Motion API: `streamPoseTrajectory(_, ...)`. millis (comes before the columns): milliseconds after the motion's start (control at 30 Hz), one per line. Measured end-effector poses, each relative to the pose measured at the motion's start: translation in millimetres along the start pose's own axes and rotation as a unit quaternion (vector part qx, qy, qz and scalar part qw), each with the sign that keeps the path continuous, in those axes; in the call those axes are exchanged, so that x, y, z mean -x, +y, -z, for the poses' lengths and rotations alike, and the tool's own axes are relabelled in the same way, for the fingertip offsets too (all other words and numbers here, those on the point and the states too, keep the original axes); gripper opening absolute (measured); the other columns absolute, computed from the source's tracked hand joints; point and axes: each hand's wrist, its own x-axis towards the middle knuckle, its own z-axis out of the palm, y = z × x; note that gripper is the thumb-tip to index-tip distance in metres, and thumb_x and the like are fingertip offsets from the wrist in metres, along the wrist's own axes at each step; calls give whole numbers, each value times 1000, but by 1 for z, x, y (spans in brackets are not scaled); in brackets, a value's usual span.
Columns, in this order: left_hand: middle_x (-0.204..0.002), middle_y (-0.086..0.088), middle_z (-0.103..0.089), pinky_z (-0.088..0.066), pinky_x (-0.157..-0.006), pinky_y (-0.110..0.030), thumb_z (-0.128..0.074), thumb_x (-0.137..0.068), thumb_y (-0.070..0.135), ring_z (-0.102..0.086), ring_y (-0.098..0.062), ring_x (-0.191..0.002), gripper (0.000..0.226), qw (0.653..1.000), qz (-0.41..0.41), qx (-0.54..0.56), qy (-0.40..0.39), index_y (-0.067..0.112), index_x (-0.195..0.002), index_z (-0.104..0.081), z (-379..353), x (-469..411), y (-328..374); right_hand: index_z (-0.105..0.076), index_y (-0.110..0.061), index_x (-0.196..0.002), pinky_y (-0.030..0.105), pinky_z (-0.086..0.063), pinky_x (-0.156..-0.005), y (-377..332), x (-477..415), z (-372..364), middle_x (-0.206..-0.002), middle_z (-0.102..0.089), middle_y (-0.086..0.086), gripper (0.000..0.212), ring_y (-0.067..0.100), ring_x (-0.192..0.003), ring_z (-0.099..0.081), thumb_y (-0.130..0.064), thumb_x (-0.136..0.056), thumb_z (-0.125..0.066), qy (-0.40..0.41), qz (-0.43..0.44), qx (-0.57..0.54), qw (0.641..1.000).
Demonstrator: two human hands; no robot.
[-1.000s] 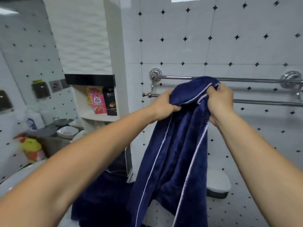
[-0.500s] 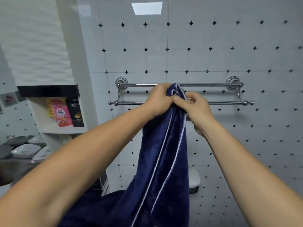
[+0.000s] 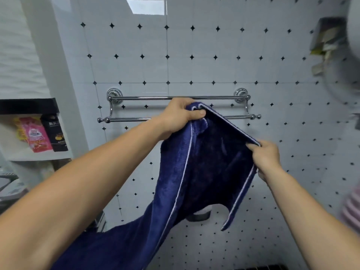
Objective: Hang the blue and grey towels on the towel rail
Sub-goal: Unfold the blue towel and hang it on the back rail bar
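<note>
I hold a dark blue towel with white piping in front of a chrome double towel rail on the tiled wall. My left hand grips one end of the towel's top edge just before the lower bar. My right hand pinches the same edge further right and lower, so the edge is stretched out between them. The rest of the towel hangs down to the bottom left. Both bars are bare. No grey towel is in view.
A white shelf unit at the left holds a pink packet and a black packet. A small white and dark object sits low on the wall behind the towel. Blurred fittings are at the upper right.
My hands were together on the bunched towel top; my right hand has slid right and down along the edge, spreading the towel open. The view has shifted right.
</note>
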Motion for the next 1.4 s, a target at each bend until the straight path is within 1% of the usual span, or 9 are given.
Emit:
streamPoseTrajectory(233,-84,-13,-69,-55,-85,-42,-72,-81,7,-61,-22,-75,12,985,78,-153,21,3,-91,-68,11,11,-44,-63,-22,-62,27,-40,-59,-27,-14,13,-56,-52,-10,25,10,-57,-44,-12,-85,-64,36,80,1,996)
streamPoseTrajectory(367,-70,-1,-63,-47,-65,-28,-71,-71,9,-55,-20,-70,16,953,66,-284,86,23,-68,-62,19,15,-45,-68,-25,-68,29,-45,-67,-51,-19,20,-64,-59,-11,19,10,-67,-52,-13,-83,-66,32,119,-4,992)
streamPoseTrajectory(500,-65,-2,-62,-42,-57,-26,-68,-70,13,-54,-22,-64,5,929,46,-340,136,13,-75,-68,36,21,-40,-70,-23,-78,29,-50,-71,-80,-22,34,-72,-65,-6,13,13,-73,-59,-10,-82,-67,32,141,-22,989)
streamPoseTrajectory(633,-68,1,-63,-44,-60,-25,-65,-70,10,-53,-17,-66,8,948,8,-273,162,15,-77,-66,49,22,-25,-72,-18,-96,25,-51,-71,-104,-30,53,-85,-68,3,17,13,-77,-61,-9,-84,-65,68,158,-25,985)
streamPoseTrajectory(767,-87,-17,-70,-51,-76,-38,-62,-79,12,-57,-23,-77,7,955,-12,-262,137,8,-83,-67,44,14,-12,-73,-19,-95,10,-45,-51,-118,-43,71,-70,-62,-9,16,-9,-50,-53,-13,-83,-65,95,162,-31,982)
streamPoseTrajectory(867,-91,-14,-71,-50,-83,-37,-62,-88,16,-62,-28,-86,10,950,-17,-282,130,8,-85,-68,35,8,-13,-75,-23,-84,30,-56,-73,-122,-47,82,-74,-66,-6,13,7,-68,-60,-19,-76,-66,97,147,-29,984)
streamPoseTrajectory(967,-75,-1,-62,-43,-70,-30,-62,-88,15,-53,-20,-72,12,958,-2,-236,162,10,-78,-65,38,3,-19,-71,-26,-68,45,-57,-80,-118,-46,80,-75,-67,-1,6,16,-74,-60,-23,-69,-66,70,148,0,987)
streamPoseTrajectory(1200,-72,1,-50,-36,-63,-29,-55,-95,15,-43,-13,-64,14,972,35,-104,209,17,-81,-56,68,5,-33,-72,-48,-63,45,-56,-80,-103,-29,50,-66,-67,-11,22,13,-69,-60,-29,-71,-78,8,152,45,987)
streamPoseTrajectory(1400,-64,2,-45,-36,-53,-23,-56,-96,17,-40,-13,-58,30,975,57,-63,203,17,-67,-47,79,16,-38,-75,-29,-67,47,-57,-75,-105,-23,29,-73,-72,7,4,19,-70,-61,-33,-67,-77,-13,132,24,991)
